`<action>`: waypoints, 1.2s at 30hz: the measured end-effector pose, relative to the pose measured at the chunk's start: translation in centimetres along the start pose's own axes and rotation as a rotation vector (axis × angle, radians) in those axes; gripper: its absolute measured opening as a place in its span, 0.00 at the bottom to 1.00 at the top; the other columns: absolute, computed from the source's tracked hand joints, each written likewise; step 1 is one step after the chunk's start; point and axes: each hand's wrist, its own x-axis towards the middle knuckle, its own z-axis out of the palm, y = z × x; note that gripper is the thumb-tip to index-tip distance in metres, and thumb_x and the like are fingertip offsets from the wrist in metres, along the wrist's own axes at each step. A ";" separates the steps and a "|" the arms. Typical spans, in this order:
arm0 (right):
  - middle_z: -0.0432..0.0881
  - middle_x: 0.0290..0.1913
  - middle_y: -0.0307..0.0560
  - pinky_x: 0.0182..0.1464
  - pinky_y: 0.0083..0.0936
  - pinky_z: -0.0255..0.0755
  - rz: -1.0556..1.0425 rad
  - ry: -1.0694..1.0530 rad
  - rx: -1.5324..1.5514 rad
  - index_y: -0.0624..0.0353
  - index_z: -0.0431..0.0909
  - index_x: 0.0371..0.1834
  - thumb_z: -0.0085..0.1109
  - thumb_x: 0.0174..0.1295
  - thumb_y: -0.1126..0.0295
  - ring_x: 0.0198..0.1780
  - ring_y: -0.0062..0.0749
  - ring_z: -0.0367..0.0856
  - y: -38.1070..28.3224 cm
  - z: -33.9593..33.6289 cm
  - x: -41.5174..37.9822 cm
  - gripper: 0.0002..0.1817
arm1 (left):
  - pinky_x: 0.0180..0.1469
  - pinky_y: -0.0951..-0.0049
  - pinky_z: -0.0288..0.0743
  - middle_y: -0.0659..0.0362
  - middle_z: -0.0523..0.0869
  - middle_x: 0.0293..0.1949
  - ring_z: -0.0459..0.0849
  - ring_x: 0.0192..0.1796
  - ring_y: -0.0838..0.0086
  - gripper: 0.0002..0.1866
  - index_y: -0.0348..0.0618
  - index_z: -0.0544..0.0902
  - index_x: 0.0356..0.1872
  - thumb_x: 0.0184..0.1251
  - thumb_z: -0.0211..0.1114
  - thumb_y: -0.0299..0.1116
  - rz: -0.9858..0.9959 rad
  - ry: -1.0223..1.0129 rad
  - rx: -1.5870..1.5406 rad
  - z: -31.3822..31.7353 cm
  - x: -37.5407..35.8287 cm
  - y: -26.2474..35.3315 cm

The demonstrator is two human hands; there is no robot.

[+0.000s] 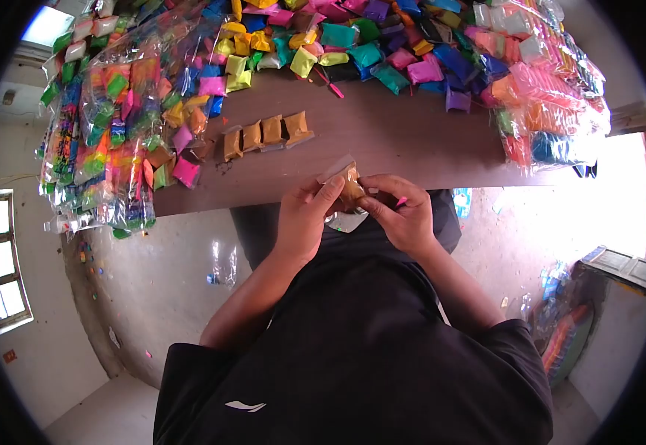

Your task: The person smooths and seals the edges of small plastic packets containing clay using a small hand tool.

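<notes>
Just over the table's near edge, both hands hold a small brown packet (352,185) in clear plastic. My left hand (302,215) pinches its left side between thumb and fingers. On the other side, my right hand (404,215) grips the packet with thumb and fingertips. A small bright pink piece (401,201) shows between the right fingers; the rest of it is hidden. Clear film pokes out above and below the packet. Beyond my left hand, several matching brown packets (271,132) lie side by side in a row on the brown table (404,137).
A heap of colourful small packets (338,37) covers the table's far side. Large clear bags of packets stand at the left (107,141) and right (545,111). A pink-tipped thin item (335,90) lies before the heap. Plastic scraps (224,267) litter the floor.
</notes>
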 end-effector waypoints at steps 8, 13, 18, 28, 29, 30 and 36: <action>0.88 0.48 0.43 0.51 0.20 0.78 0.254 0.035 0.452 0.67 0.82 0.53 0.71 0.66 0.78 0.47 0.20 0.84 0.7 1.0 -0.2 0.14 | 0.50 0.74 0.82 0.57 0.90 0.44 0.88 0.43 0.77 0.15 0.32 0.85 0.53 0.79 0.66 0.36 0.025 0.023 0.125 0.1 0.2 0.2; 0.88 0.47 0.41 0.50 0.18 0.77 0.265 0.023 0.466 0.67 0.82 0.53 0.71 0.66 0.78 0.46 0.18 0.83 0.4 1.0 -0.3 0.14 | 0.49 0.76 0.83 0.56 0.90 0.46 0.88 0.44 0.78 0.15 0.32 0.84 0.56 0.76 0.68 0.30 0.101 -0.029 0.208 0.0 0.1 0.0; 0.87 0.47 0.39 0.48 0.17 0.75 0.333 -0.044 0.335 0.66 0.83 0.53 0.71 0.66 0.76 0.44 0.18 0.82 0.2 0.6 -0.1 0.14 | 0.50 0.75 0.83 0.57 0.90 0.44 0.88 0.43 0.78 0.15 0.32 0.83 0.56 0.78 0.66 0.33 0.090 -0.024 0.167 0.2 0.3 -0.3; 0.89 0.45 0.43 0.50 0.22 0.78 0.089 -0.034 -0.007 0.64 0.87 0.53 0.74 0.63 0.76 0.45 0.22 0.85 -0.4 0.3 0.4 0.15 | 0.47 0.75 0.83 0.58 0.90 0.41 0.89 0.40 0.76 0.12 0.37 0.85 0.50 0.79 0.66 0.37 -0.022 0.001 0.081 -1.0 0.8 -0.2; 0.90 0.45 0.46 0.50 0.23 0.79 0.074 -0.002 0.034 0.65 0.88 0.50 0.73 0.61 0.78 0.45 0.26 0.86 -0.1 0.3 0.5 0.13 | 0.47 0.75 0.83 0.58 0.90 0.41 0.89 0.40 0.76 0.12 0.37 0.85 0.50 0.79 0.66 0.37 -0.023 -0.001 0.081 -1.0 0.8 -0.3; 0.90 0.45 0.48 0.50 0.23 0.79 0.060 0.030 0.075 0.66 0.89 0.47 0.72 0.60 0.80 0.45 0.29 0.88 0.1 0.3 0.5 0.12 | 0.47 0.73 0.83 0.58 0.90 0.41 0.89 0.40 0.75 0.12 0.37 0.86 0.49 0.78 0.66 0.37 -0.050 -0.005 0.072 -0.9 0.7 -0.2; 0.91 0.43 0.49 0.52 0.25 0.79 0.116 -0.015 0.158 0.67 0.89 0.42 0.74 0.60 0.79 0.46 0.32 0.88 0.6 -0.1 0.5 0.08 | 0.48 0.69 0.84 0.58 0.90 0.42 0.89 0.43 0.73 0.13 0.38 0.86 0.49 0.77 0.67 0.38 -0.161 -0.032 -0.022 -1.3 0.9 -0.1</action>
